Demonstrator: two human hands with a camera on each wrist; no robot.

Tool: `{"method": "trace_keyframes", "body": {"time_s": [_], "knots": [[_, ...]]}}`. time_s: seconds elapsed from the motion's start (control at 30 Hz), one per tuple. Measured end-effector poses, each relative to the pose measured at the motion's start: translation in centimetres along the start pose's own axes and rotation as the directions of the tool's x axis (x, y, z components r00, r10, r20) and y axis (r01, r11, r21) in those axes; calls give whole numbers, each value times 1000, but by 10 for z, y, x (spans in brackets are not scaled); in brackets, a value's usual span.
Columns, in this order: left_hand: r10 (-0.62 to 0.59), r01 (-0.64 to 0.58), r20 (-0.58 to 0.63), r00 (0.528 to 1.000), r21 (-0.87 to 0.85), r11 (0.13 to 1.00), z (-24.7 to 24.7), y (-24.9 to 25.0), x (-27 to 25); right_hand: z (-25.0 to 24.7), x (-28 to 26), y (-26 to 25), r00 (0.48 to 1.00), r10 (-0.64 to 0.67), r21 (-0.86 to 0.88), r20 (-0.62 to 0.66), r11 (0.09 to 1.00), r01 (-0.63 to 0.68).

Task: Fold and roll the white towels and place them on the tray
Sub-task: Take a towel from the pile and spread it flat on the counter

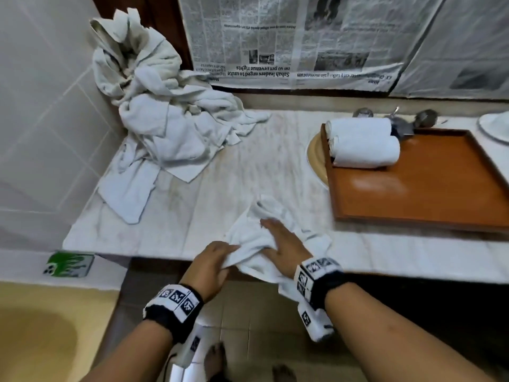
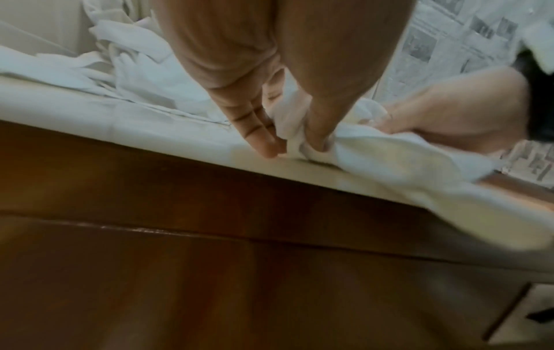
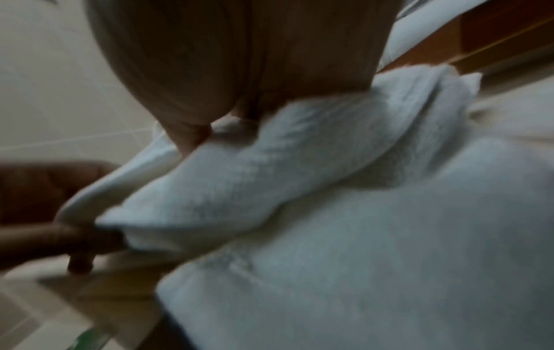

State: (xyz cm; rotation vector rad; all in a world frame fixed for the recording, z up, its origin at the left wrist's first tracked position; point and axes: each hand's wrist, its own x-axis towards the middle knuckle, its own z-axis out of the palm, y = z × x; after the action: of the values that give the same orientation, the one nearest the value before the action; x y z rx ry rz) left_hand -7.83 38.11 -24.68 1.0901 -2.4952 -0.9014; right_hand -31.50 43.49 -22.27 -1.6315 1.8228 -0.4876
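Our left hand point(image 1: 212, 267) pinches the towel point(image 1: 256, 238) at the near counter edge; our right hand point(image 1: 283, 245) presses it flat, fingers straight.

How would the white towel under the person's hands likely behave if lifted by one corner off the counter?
The towel would probably droop limply: it already lies crumpled, and one end sags over the counter edge. It likely bunches rather than slides when pushed, since it wrinkles where the left hand pinches it and the right hand presses flat.
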Motion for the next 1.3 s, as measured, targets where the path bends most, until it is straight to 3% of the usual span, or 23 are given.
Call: {"method": "trace_keyframes", "body": {"time_s": [0.2,0.3,0.4,0.47,0.53,0.6,0.67,0.7,0.8,0.9,0.97,1.03,1.13,1.3], "knots": [[-71,77,138,988,-38,996,-49,22,-31,18,-54,-22,996,-24,68,-84,997,30],[-57,57,-24,998,-8,998,-69,19,-51,41,-71,-53,995,-46,114,-84,992,56],[-32,37,-154,988,34,999,-91,8,-73,64,-79,-70,959,-78,113,-272,987,113],[-61,63,-171,983,4,998,-106,-1,-81,71,-82,-73,944,-51,112,-325,990,92],[-50,51,-148,988,1,999,-116,-6,-84,70,-88,-75,970,27,125,-243,992,4],[-8,12,-138,990,29,999,-124,-6,-84,61,-97,-81,995,81,57,-55,995,-78],[7,-1,-127,992,52,999,-131,-2,-80,45,-102,-86,990,113,-146,84,984,-100],[15,-6,-123,992,72,997,-135,0,-77,35,-103,-87,987,130,-258,94,961,-102],[-1,14,-181,983,72,997,-152,4,-64,-2,-101,-66,985,172,-361,-30,916,-171],[-47,73,-253,966,95,993,-177,7,-40,-41,-101,-39,960,140,-223,-244,955,-196],[-92,118,-293,952,75,990,-194,12,-22,-64,-97,-30,907,71,-119,-415,984,-131],[-203,184,-332,921,-88,979,-206,20,-1,-85,-86,-28,851,40,-31,-523,997,-66],[-381,245,-346,858,-376,894,-212,36,34,-115,-58,-23,818,76,147,-571,989,10],[-551,232,-336,764,-654,720,-208,49,96,-165,-16,-33,763,190,318,-618,948,21]]}}
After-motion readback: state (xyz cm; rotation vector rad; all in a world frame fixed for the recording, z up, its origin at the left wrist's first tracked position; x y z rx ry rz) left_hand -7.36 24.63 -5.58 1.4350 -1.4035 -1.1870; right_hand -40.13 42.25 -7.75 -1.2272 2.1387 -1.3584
